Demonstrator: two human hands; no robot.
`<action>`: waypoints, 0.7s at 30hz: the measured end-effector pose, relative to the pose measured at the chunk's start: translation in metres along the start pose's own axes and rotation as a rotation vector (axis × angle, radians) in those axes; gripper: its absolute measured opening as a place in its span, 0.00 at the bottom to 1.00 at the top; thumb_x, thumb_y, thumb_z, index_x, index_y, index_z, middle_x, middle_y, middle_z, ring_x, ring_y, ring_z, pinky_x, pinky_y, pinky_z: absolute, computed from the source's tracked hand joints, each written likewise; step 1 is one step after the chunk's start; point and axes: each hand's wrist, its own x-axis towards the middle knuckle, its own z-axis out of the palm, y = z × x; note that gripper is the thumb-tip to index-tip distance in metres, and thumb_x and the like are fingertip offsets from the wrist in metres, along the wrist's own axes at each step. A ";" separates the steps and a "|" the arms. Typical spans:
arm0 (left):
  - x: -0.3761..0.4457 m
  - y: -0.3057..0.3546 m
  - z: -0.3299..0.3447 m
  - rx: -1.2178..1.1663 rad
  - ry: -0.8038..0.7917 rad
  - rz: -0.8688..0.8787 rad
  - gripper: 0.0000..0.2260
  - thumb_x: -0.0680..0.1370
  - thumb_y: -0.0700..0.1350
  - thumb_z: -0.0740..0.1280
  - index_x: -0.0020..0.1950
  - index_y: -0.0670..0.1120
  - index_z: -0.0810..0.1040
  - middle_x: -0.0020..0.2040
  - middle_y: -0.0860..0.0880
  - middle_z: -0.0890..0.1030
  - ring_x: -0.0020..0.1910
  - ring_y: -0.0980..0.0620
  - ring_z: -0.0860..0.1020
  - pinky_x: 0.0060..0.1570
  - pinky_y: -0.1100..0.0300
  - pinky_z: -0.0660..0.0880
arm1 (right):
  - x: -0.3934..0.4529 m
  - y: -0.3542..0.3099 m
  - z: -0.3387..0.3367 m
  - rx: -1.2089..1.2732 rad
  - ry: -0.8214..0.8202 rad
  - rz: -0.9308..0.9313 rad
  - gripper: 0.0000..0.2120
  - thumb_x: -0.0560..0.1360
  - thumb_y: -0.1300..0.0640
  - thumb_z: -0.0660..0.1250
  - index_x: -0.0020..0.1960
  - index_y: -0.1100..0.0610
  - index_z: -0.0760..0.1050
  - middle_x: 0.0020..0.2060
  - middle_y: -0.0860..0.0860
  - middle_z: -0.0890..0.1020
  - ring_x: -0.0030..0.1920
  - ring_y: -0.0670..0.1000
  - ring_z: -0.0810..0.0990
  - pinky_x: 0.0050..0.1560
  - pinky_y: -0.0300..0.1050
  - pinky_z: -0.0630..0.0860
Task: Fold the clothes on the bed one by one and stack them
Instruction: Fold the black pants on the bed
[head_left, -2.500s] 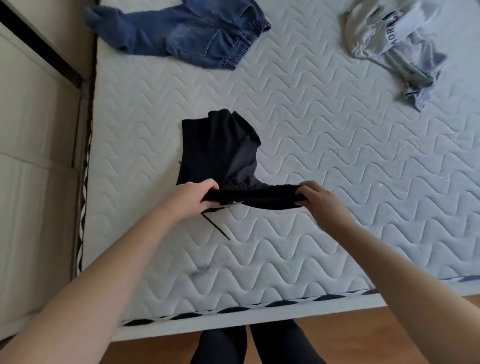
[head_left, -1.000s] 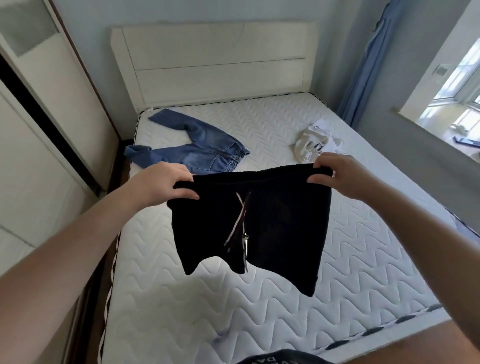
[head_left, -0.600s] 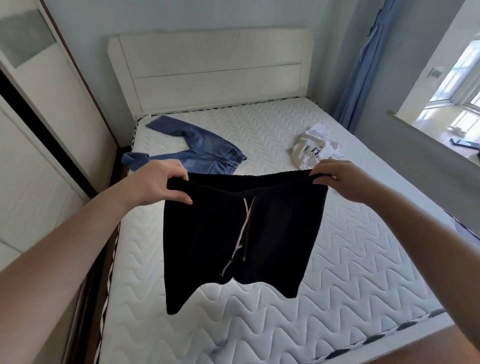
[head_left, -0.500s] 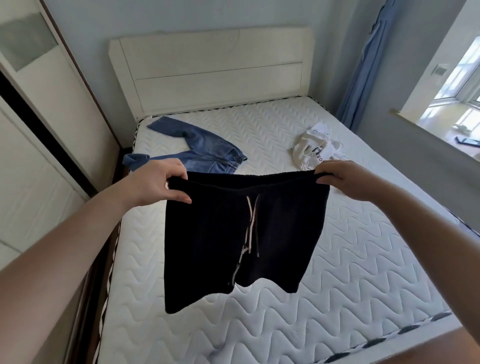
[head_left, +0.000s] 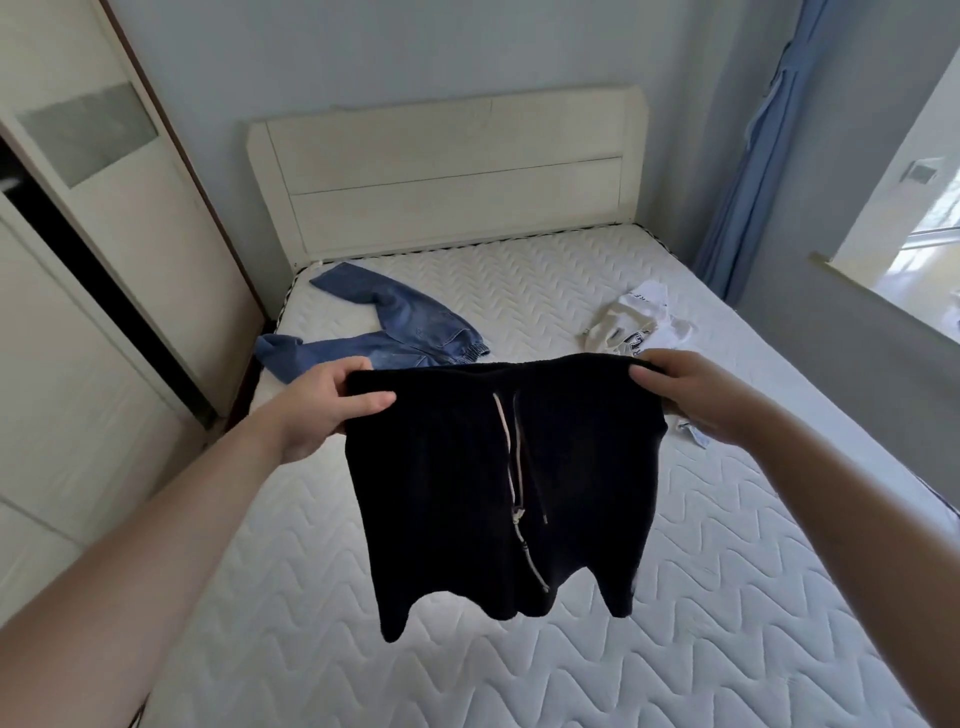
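Item in progress: black shorts (head_left: 498, 483), hanging unfolded above bed (head_left: 727, 597). Left hand (head_left: 324, 400) and right hand (head_left: 691, 392) each pinching waistband corner. Awaiting folding: blue jeans (head_left: 384, 335), white garment (head_left: 636, 325), both lying crumpled on bed. Stack: none showing.

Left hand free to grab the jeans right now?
Probably not. The left hand grips one end of the black shorts' waistband, the right hand the other. The jeans lie unobstructed on the mattress beyond it, but it would have to let go first.
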 end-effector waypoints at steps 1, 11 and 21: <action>0.003 0.002 0.011 -0.069 0.037 -0.004 0.09 0.68 0.47 0.76 0.42 0.47 0.78 0.37 0.48 0.80 0.39 0.53 0.81 0.38 0.63 0.78 | 0.002 0.001 -0.003 0.071 -0.004 0.014 0.10 0.81 0.56 0.63 0.55 0.60 0.79 0.47 0.57 0.82 0.46 0.49 0.81 0.47 0.40 0.79; 0.013 0.034 0.084 -0.520 0.359 0.063 0.07 0.68 0.45 0.78 0.43 0.48 0.84 0.47 0.44 0.86 0.46 0.47 0.85 0.39 0.59 0.80 | 0.018 -0.021 0.022 0.721 0.057 0.153 0.11 0.80 0.57 0.64 0.55 0.64 0.81 0.50 0.58 0.85 0.49 0.53 0.85 0.40 0.42 0.81; 0.014 0.044 0.122 0.166 0.587 0.314 0.09 0.74 0.54 0.73 0.39 0.52 0.79 0.34 0.53 0.82 0.34 0.56 0.80 0.34 0.65 0.76 | 0.015 -0.043 0.097 0.564 0.060 -0.123 0.06 0.78 0.62 0.67 0.50 0.56 0.82 0.44 0.54 0.85 0.47 0.49 0.84 0.45 0.39 0.79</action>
